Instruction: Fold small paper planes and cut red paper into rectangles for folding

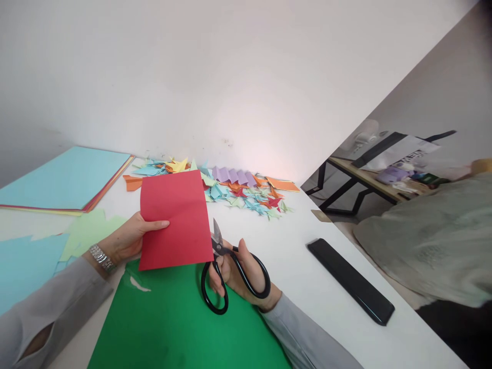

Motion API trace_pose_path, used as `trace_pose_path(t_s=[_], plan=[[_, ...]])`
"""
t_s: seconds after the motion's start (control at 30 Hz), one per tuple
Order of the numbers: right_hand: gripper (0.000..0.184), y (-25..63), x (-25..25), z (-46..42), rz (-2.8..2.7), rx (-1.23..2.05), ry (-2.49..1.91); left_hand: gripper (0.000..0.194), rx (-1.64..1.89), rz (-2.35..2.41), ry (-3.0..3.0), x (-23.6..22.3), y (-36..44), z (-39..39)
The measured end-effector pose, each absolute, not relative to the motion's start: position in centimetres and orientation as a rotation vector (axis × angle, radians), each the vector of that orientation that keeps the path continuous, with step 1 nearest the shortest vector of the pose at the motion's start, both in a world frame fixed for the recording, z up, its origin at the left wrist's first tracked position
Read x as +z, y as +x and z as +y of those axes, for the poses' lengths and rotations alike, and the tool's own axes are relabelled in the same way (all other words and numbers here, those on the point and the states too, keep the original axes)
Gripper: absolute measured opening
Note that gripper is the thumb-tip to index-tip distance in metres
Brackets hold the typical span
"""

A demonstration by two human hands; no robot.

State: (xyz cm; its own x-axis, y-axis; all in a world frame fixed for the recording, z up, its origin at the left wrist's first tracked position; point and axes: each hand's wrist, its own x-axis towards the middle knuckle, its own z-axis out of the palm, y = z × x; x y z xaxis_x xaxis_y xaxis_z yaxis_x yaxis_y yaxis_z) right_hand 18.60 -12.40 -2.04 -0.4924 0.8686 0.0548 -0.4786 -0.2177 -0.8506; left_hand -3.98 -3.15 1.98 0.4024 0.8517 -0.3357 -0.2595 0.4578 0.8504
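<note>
My left hand (pixel 132 233) pinches the left edge of a red sheet of paper (pixel 175 218), with the thumb lying on its face. The sheet is held up, tilted toward me. My right hand (pixel 246 269) has its fingers through the black loops of a pair of scissors (pixel 218 248). Their blades are parted and point up, close by the sheet's lower right edge; whether a blade touches the paper I cannot tell. Beneath both hands lies a green mat (pixel 184 318) with a small pale scrap mark near its upper left.
A stack of coloured paper (pixel 65 174) lies at the left, with green scraps (pixel 90 230) and a blue sheet (pixel 31 266) nearer me. Folded paper pieces (pixel 242 192) pile along the wall. A black bar-shaped object (pixel 349 279) sits right; beyond is a side table (pixel 369 179).
</note>
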Motion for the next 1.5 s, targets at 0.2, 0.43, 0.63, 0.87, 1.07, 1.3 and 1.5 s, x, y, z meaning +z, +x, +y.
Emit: trace_pose_path(t_s=[0.2,0.43,0.63,0.87,1.07,1.3,1.5], plan=[[0.06,18.2,-1.9,-12.4,-1.029,1.821,-0.562,0.047,0.83,0.889,0.791,2.0,-3.9,-3.2],[0.065,17.8,-2.0,-12.5,-0.972,1.73,-0.629,0.063,0.897,0.87,0.762,1.9,-3.7,-3.0],[0.057,18.3,-2.0,-12.5,-1.008,1.765,-0.567,0.056,0.857,0.861,0.764,1.7,-4.2,-2.9],[0.059,18.7,-2.0,-12.6,-1.046,1.796,-0.602,0.044,0.8,0.83,0.789,1.7,-4.2,-2.9],[0.062,18.9,-2.5,-12.5,-1.053,1.81,-0.597,0.041,0.786,0.87,0.759,1.9,-4.4,-2.7],[0.059,18.9,-2.5,-12.5,-1.051,1.795,-0.57,0.04,0.757,0.883,0.781,1.9,-4.5,-2.7],[0.066,18.7,-1.8,-12.5,-1.077,1.779,-0.606,0.038,0.739,0.813,0.844,1.5,-4.5,-2.9]])
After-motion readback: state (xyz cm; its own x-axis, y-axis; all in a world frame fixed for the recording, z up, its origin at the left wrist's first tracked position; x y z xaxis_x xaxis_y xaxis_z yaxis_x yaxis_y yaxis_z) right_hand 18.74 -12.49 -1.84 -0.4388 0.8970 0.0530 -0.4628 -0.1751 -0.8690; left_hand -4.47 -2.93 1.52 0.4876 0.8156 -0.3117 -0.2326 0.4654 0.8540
